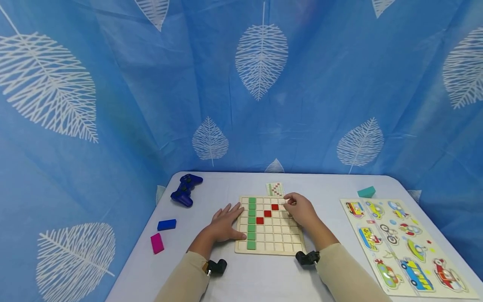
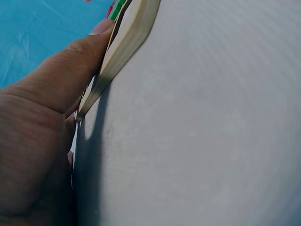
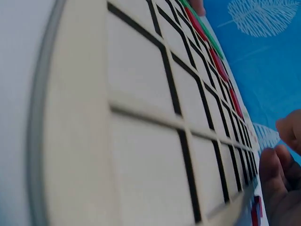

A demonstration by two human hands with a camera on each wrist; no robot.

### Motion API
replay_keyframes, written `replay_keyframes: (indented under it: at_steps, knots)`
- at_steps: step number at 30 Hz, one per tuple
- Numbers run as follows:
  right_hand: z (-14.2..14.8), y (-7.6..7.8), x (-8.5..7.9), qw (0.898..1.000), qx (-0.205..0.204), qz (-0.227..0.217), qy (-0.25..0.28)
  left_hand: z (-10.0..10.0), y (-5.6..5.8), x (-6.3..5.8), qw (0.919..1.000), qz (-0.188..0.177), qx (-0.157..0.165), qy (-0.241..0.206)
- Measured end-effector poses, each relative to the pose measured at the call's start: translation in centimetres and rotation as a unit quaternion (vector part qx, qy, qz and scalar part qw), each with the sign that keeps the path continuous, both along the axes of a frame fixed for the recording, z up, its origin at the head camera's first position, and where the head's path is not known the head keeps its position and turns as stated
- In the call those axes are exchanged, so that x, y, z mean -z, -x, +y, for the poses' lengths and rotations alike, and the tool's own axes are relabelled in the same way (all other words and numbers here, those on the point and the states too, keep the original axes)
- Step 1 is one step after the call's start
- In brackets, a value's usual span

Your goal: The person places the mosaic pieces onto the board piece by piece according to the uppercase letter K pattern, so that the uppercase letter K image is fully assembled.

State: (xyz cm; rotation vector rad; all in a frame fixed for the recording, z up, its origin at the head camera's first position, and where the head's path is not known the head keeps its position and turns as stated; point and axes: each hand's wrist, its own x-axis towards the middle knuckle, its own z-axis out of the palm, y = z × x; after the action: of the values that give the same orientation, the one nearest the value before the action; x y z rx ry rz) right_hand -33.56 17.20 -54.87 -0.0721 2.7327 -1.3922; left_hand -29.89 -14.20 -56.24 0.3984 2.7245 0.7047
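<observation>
Blue cloth [image 1: 309, 105] with white leaf prints hangs behind a white-covered bench [image 1: 264, 277] in the head view. On the bench lies a pale wooden grid board [image 1: 279, 235], flat and square-celled, with 1 column of green squares [image 1: 251, 220] and 3 red squares [image 1: 267, 214] climbing diagonally. Left hand [image 1: 225, 224] rests on the board's left edge, fingers spread; right hand [image 1: 302, 209] is at its far right corner, fingers bent, and whether it pinches anything I cannot tell. Beyond the board is a patterned card [image 1: 274, 188]; left of it, a blue controller [image 1: 184, 191]; right of it, a picture board [image 1: 400, 243]. From the left wrist, the thumb lies along the board's layered edge. From the right wrist, dark grooves separate the board's pale cells.
</observation>
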Motion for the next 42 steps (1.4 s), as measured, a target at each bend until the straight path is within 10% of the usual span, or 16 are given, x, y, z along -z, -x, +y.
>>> replay_keyframes:
  at_steps: [10, 42]
  knots:
    - [4.3, 0.3, -0.5, 0.992, 0.102, -0.053, -0.053, 0.0, 0.1, -0.1, 1.0, 0.0, -0.001, 0.002]
    - [4.8, 0.0, 0.9, 0.985, 0.1, -0.076, -0.118, 0.1, 0.0, -0.7, 1.0, -0.01, 0.002, -0.001]
